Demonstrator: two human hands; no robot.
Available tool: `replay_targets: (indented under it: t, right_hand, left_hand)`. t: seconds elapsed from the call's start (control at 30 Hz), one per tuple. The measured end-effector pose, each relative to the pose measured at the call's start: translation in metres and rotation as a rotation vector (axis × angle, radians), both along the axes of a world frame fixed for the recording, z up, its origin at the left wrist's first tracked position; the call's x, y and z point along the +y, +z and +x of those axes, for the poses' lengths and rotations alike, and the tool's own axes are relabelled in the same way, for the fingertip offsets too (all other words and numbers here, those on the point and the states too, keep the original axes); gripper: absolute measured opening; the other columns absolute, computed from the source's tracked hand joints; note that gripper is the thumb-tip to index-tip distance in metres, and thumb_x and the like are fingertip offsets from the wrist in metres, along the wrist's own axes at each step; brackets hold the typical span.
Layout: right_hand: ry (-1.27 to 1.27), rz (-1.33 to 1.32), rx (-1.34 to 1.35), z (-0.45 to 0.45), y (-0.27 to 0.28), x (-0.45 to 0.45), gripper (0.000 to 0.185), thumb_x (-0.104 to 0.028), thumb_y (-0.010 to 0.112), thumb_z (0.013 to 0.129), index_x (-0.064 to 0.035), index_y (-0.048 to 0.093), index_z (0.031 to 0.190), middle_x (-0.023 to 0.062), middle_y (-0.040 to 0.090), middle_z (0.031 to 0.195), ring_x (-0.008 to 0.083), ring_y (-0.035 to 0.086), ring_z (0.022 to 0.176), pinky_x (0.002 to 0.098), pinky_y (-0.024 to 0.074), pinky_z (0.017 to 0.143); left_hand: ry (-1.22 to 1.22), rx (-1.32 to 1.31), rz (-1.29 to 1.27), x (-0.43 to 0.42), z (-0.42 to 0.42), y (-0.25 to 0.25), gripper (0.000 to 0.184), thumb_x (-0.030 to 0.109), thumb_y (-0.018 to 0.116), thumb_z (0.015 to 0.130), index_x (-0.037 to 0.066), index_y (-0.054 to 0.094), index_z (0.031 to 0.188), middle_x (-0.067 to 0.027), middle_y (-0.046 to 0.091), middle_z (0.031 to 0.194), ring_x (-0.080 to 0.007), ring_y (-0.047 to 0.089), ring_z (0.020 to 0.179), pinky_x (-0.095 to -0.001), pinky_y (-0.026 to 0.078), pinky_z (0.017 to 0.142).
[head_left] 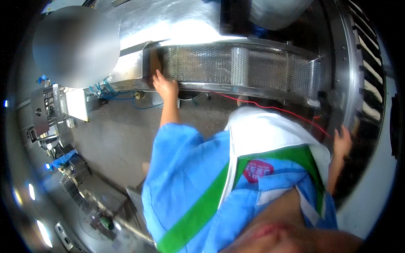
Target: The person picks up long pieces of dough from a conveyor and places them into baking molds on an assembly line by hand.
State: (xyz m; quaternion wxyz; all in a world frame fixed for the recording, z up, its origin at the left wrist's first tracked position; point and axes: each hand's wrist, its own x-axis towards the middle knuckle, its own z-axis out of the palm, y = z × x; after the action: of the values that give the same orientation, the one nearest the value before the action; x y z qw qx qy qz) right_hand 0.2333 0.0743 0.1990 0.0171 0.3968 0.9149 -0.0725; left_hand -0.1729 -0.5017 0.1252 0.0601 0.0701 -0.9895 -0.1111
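My left hand (166,87) is at the near edge of a metal mesh conveyor (206,65), by the brown opening of a steel housing (130,65). Its fingers are spread and nothing is seen in them. My right hand (342,142) is low on the right, beside a curved steel rim (346,84). The fingers there look apart, with no object visible between them. A thin red cord (270,106) runs from under the conveyor's near rail and ends close to the right hand.
Dark slots with long white pieces (371,88) line the far right. Blue tubing (145,107) hangs below the housing. Machinery (50,114) stands at the left. A shiny steel surface (168,17) lies beyond the conveyor. A grey floor (109,143) shows at the left.
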Motion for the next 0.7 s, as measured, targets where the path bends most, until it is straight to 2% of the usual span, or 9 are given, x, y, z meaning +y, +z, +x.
replay_targets:
  t: [0.07, 0.3, 0.4, 0.47, 0.53, 0.6, 0.63, 0.67, 0.7]
  right_hand:
    - [0.037, 0.017, -0.047, 0.001, -0.006, 0.001, 0.038, -0.024, 0.063, 0.080, -0.0056, 0.054, 0.112, 0.0180, 0.047, 0.122, 0.0328, 0.043, 0.115, 0.0392, 0.0333, 0.097]
    - [0.003, -0.047, 0.063, -0.005, -0.011, -0.006, 0.039, -0.023, 0.064, 0.079, -0.0066, 0.054, 0.112, 0.0174, 0.048, 0.121, 0.0320, 0.044, 0.114, 0.0386, 0.0340, 0.098]
    - [0.005, -0.033, 0.063, -0.006, -0.010, -0.006, 0.039, -0.023, 0.064, 0.078, -0.0071, 0.054, 0.112, 0.0160, 0.049, 0.120, 0.0318, 0.044, 0.114, 0.0383, 0.0342, 0.098]
    - [0.020, -0.038, 0.032, -0.006, -0.012, -0.004, 0.038, -0.022, 0.064, 0.078, -0.0073, 0.054, 0.112, 0.0156, 0.049, 0.120, 0.0316, 0.044, 0.114, 0.0380, 0.0343, 0.098]
    - [0.009, -0.045, 0.031, -0.008, -0.010, -0.011, 0.039, -0.021, 0.065, 0.077, -0.0075, 0.054, 0.112, 0.0152, 0.049, 0.121, 0.0312, 0.043, 0.115, 0.0377, 0.0343, 0.098]
    - [-0.002, -0.108, 0.123, -0.017, 0.002, -0.026, 0.041, -0.018, 0.066, 0.075, -0.0083, 0.054, 0.112, 0.0151, 0.048, 0.122, 0.0308, 0.043, 0.116, 0.0376, 0.0352, 0.097]
    - [-0.030, -0.100, 0.133, -0.019, 0.009, -0.033, 0.042, -0.015, 0.067, 0.072, -0.0089, 0.055, 0.112, 0.0152, 0.048, 0.122, 0.0312, 0.043, 0.115, 0.0381, 0.0361, 0.096]
    - [-0.001, -0.113, 0.167, -0.016, 0.006, -0.033, 0.043, -0.013, 0.068, 0.071, -0.0090, 0.055, 0.111, 0.0153, 0.047, 0.122, 0.0316, 0.043, 0.115, 0.0386, 0.0368, 0.096]
    - [0.001, -0.082, 0.243, -0.013, -0.002, -0.035, 0.044, -0.012, 0.070, 0.069, -0.0084, 0.055, 0.110, 0.0161, 0.047, 0.121, 0.0326, 0.045, 0.113, 0.0377, 0.0375, 0.095]
  left_hand:
    - [0.008, -0.005, -0.013, 0.003, 0.000, 0.003, 0.078, 0.012, 0.067, 0.064, 0.004, 0.030, 0.132, -0.0242, 0.030, 0.132, -0.0409, 0.034, 0.117, -0.0454, 0.028, 0.100]
    - [0.003, -0.025, -0.068, 0.008, -0.008, 0.005, 0.077, 0.012, 0.067, 0.064, 0.006, 0.031, 0.132, -0.0240, 0.030, 0.133, -0.0408, 0.033, 0.119, -0.0457, 0.029, 0.100]
    - [-0.008, 0.006, -0.028, 0.012, -0.010, 0.009, 0.074, 0.012, 0.067, 0.064, 0.009, 0.034, 0.131, -0.0235, 0.031, 0.133, -0.0402, 0.032, 0.121, -0.0448, 0.029, 0.101]
    - [-0.070, 0.030, -0.110, 0.026, -0.007, 0.027, 0.070, 0.010, 0.066, 0.065, 0.014, 0.038, 0.129, -0.0196, 0.034, 0.132, -0.0398, 0.034, 0.120, -0.0431, 0.029, 0.101]
    - [-0.236, 0.116, -0.276, 0.020, -0.014, 0.018, 0.049, 0.009, 0.058, 0.074, 0.015, 0.049, 0.122, -0.0130, 0.043, 0.129, -0.0327, 0.040, 0.118, -0.0419, 0.032, 0.099]
    - [-0.412, 0.083, -0.366, 0.005, -0.019, 0.007, 0.033, 0.013, 0.049, 0.083, 0.014, 0.052, 0.116, -0.0125, 0.046, 0.125, -0.0277, 0.043, 0.116, -0.0405, 0.034, 0.097]
    - [-0.421, 0.065, -0.244, 0.001, -0.029, -0.010, 0.034, 0.015, 0.051, 0.083, 0.014, 0.052, 0.117, -0.0116, 0.046, 0.125, -0.0274, 0.044, 0.115, -0.0398, 0.035, 0.096]
    - [-0.304, -0.274, -0.304, 0.037, -0.020, 0.034, 0.032, 0.019, 0.049, 0.086, 0.016, 0.051, 0.118, -0.0112, 0.045, 0.126, -0.0274, 0.044, 0.115, -0.0392, 0.035, 0.097]
    - [-0.401, -0.052, -0.235, -0.004, -0.032, -0.017, 0.033, 0.023, 0.050, 0.086, 0.018, 0.051, 0.118, -0.0112, 0.045, 0.125, -0.0272, 0.044, 0.114, -0.0399, 0.035, 0.097]
